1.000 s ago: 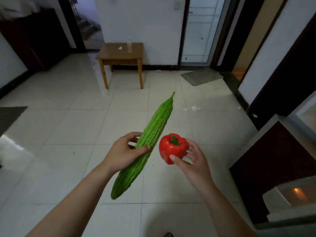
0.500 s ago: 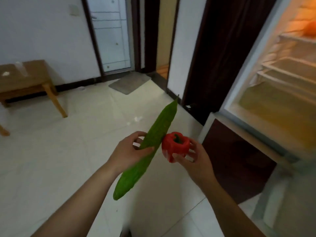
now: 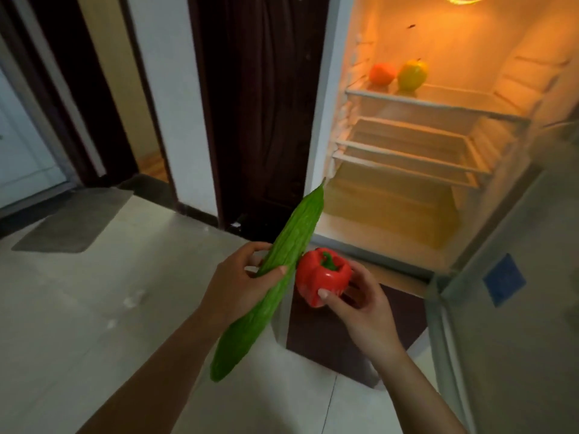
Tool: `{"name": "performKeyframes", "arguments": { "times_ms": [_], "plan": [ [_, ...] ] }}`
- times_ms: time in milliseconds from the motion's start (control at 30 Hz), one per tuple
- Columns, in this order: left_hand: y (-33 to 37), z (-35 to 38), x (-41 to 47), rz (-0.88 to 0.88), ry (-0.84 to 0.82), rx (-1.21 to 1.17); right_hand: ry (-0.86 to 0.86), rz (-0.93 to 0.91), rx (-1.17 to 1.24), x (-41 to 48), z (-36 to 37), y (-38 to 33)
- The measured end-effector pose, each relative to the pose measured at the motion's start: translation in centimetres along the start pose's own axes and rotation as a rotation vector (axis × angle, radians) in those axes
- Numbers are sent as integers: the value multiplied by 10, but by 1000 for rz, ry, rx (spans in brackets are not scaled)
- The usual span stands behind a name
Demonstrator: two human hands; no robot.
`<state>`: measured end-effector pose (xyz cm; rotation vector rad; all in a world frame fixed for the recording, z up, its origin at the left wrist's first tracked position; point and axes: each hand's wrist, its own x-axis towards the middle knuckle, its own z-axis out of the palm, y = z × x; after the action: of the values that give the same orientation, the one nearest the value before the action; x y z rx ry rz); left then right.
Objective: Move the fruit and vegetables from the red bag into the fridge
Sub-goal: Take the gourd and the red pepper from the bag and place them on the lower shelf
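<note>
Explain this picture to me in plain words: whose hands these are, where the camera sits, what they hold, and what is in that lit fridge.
There is no machine here: a person wears one camera on the head, looking forward and down at their own bare hands. The left hand grips a long green bitter gourd around its middle. The right hand cradles a red bell pepper. Ahead stands the open, lit fridge. On its upper shelf sit an orange fruit and a yellow-green one; the lower shelves look bare. A grey mat lies on the tiled floor.
</note>
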<state>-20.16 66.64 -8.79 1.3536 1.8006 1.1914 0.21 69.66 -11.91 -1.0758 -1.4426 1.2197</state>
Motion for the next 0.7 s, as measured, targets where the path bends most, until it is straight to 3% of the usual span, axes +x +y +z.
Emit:
{"name": "performKeyframes", "arguments": {
  "times_ms": [400, 700],
  "plan": [
    [83, 98, 192, 203, -298, -78, 343, -88, 22, 180, -86, -8],
    [89, 141, 303, 204, -461, -51, 445, -82, -58, 263, -111, 13]
  ]
}}
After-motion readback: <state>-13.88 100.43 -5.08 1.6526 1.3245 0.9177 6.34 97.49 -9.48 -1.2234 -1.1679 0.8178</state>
